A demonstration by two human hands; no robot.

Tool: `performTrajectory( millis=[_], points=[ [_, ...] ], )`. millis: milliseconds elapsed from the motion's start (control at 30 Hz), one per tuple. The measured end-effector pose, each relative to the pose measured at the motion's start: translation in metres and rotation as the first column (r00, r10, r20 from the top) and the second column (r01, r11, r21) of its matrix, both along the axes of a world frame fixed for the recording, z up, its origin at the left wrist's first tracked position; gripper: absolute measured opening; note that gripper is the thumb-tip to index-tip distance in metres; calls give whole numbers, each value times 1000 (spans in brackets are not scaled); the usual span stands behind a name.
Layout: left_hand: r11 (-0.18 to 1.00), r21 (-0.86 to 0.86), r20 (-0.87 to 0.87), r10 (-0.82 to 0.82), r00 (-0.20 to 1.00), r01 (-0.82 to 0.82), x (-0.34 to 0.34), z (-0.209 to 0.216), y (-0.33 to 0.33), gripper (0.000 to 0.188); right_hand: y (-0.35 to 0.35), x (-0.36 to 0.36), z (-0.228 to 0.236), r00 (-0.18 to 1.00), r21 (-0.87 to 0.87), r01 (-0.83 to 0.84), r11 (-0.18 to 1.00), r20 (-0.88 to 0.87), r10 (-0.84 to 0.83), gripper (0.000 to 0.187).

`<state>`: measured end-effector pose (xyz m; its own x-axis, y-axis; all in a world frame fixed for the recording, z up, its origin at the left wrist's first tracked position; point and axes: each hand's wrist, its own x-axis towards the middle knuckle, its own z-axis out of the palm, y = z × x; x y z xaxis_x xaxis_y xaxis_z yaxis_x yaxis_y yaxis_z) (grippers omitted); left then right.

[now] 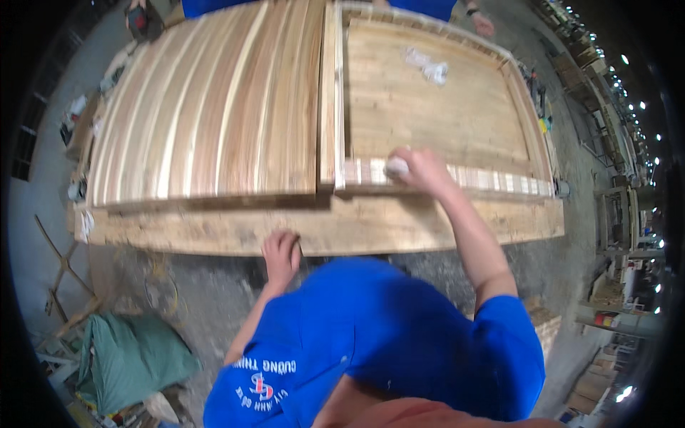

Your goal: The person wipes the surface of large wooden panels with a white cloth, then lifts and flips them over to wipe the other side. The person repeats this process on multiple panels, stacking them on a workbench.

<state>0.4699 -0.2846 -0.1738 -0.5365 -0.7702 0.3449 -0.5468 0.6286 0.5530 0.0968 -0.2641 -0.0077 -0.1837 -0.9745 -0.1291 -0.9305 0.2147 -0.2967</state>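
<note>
My right hand (422, 170) is closed round a white wad of cloth (397, 167), pressed on the near striped rail of a shallow wooden frame (492, 181). At the front edge of the wooden workbench (214, 234) is my left hand (282, 251), its fingers curled in. Whether it holds anything is hidden. Left of the frame lies a large slatted wooden panel (207, 107) with light and brown strips. Another crumpled white cloth (432, 70) lies on the frame's recessed board (435, 107). Motion slightly blurs the right hand.
People in blue stand across the bench; one person's hand (484, 26) shows at the far right corner. A green sack (135, 357) sits on the floor at lower left, below a wooden cross-shaped stand (66, 262). Stacked wood (599, 299) lines the right side.
</note>
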Motion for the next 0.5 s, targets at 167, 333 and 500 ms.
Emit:
performTrajectory(
  millis=[167, 333, 500],
  points=[
    [935, 209, -120, -267, 956, 287, -22, 29, -11, 20, 49, -30, -8, -21, -208, 347, 914, 973, 229, 40],
    [800, 288, -91, -523, 847, 526, -74, 46, -13, 22, 98, -3, -31, -648, 202, 588, 783, 697, 307, 48],
    [626, 387, -35, -724, 689, 677, -143, 56, 11, 23, 173, 4, -135, -660, 344, 632, 695, 708, 250, 36]
  ],
)
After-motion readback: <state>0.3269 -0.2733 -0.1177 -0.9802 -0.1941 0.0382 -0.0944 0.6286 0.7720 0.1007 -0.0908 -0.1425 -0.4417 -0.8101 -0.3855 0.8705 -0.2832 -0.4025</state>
